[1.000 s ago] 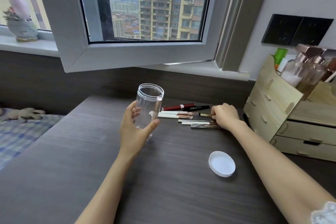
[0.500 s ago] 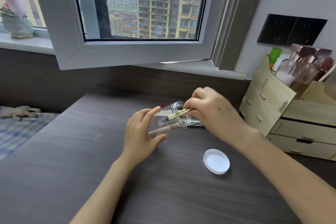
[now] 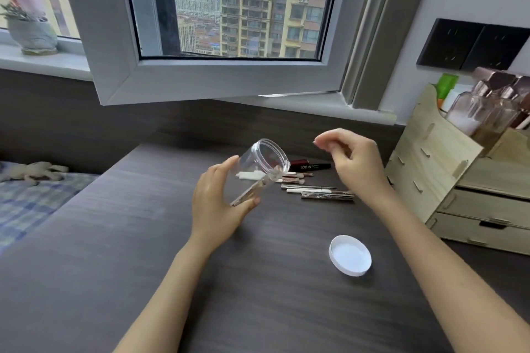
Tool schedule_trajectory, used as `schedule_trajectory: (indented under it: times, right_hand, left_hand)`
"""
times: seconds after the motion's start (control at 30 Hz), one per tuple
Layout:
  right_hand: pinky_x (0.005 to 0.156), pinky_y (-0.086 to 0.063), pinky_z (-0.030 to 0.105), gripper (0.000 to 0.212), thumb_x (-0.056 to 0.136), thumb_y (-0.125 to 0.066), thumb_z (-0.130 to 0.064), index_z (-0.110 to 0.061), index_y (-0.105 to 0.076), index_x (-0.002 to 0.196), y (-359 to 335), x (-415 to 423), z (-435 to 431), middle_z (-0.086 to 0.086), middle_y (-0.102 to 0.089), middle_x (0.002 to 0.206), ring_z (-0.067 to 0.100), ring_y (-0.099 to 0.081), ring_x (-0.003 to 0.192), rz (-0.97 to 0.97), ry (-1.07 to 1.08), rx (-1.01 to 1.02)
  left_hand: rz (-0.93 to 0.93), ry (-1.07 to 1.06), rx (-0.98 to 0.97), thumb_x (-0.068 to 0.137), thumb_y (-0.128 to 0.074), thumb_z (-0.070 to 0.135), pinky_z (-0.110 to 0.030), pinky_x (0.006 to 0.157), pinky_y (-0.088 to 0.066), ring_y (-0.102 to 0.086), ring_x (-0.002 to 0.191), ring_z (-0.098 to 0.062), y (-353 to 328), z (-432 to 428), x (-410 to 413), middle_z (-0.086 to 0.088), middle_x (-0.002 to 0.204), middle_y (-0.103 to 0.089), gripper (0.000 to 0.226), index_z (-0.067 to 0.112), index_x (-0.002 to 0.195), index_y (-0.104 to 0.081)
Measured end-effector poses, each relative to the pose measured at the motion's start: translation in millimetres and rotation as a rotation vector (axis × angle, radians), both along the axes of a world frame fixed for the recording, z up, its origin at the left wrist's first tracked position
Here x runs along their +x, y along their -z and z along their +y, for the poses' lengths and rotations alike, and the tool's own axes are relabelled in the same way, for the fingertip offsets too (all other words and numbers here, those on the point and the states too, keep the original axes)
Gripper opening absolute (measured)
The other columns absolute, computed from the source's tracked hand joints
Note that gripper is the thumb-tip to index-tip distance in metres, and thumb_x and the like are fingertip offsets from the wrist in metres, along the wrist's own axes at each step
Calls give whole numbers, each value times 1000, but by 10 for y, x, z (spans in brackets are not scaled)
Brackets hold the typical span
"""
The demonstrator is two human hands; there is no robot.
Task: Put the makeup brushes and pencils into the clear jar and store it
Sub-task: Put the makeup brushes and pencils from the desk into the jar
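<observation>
My left hand (image 3: 218, 203) grips the clear jar (image 3: 259, 167) and tilts it, mouth up and to the right, above the dark desk. One slim brush (image 3: 252, 190) lies slanted inside the jar. My right hand (image 3: 352, 162) hovers just right of the jar's mouth, fingers loosely curled and holding nothing. Behind the jar several brushes and pencils (image 3: 318, 190) lie in a row on the desk, with a black brow pencil (image 3: 314, 165) and a dark red tube (image 3: 298, 163) at the back. The jar's white lid (image 3: 350, 259) rests upside down on the desk near my right forearm.
A wooden drawer organiser (image 3: 447, 180) with bottles (image 3: 481, 112) on top stands at the right. An open window sash (image 3: 200, 77) overhangs the desk's back edge. A bed with a checked cover (image 3: 34, 200) is at the left. A plant pot (image 3: 31, 34) sits on the sill.
My right hand picked a brush from the row, slid it into the tilted jar, let go and drew back to the right. My left hand tipped the jar from upright.
</observation>
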State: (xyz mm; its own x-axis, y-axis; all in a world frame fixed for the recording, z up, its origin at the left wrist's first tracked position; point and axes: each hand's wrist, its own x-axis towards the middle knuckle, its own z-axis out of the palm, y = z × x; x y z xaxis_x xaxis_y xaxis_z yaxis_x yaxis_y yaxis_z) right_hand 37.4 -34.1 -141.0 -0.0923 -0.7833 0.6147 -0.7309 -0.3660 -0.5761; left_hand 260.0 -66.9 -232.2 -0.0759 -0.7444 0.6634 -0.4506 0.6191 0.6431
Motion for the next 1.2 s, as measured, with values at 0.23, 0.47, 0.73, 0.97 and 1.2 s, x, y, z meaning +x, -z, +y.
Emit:
schedule_trajectory:
  times: [0.23, 0.47, 0.73, 0.97, 1.2]
  right_hand:
    - [101, -43, 43, 42, 90, -42, 0, -6, -49, 130, 625, -384, -826, 17, -56, 132, 36, -47, 122, 572, 382, 603]
    - [88, -45, 39, 35, 87, -44, -1, -8, -55, 120, 839, -498, -1026, 11, -58, 122, 33, -50, 113, 998, 464, 592]
    - [78, -47, 38, 32, 84, -48, 4, -5, -55, 113, 829, -602, -1025, 11, -59, 117, 31, -52, 109, 1074, 457, 489]
    - [81, -46, 39, 20, 90, -51, 2, 0, -57, 109, 580, -677, -662, 22, -65, 109, 38, -59, 100, 391, 416, 304]
    - [72, -46, 32, 19, 78, -66, 8, 3, -69, 96, 54, -215, 293, 17, -67, 84, 34, -62, 77, 495, 186, -173]
  left_hand:
    - [183, -59, 80, 60, -85, 20, -24, 91, -36, -52, 109, -16, 57, -109, 62, 9, 115, -54, 78, 22, 128, -47]
    - [252, -64, 115, 61, -85, 23, -40, 94, -43, -52, 108, -14, 56, -128, 82, 8, 114, -55, 76, 28, 126, -46]
    - [216, -51, 108, 61, -84, 23, -40, 95, -42, -51, 109, -14, 59, -106, 62, 8, 115, -54, 78, 27, 129, -46]
    - [175, -36, 85, 61, -85, 22, -29, 93, -40, -51, 110, -15, 48, -81, 53, 7, 116, -55, 78, 24, 129, -46]
    - [-34, -19, -39, 57, -86, 18, -29, 90, -36, -52, 106, -19, 9, 1, -31, -4, 116, -60, 77, 14, 126, -52]
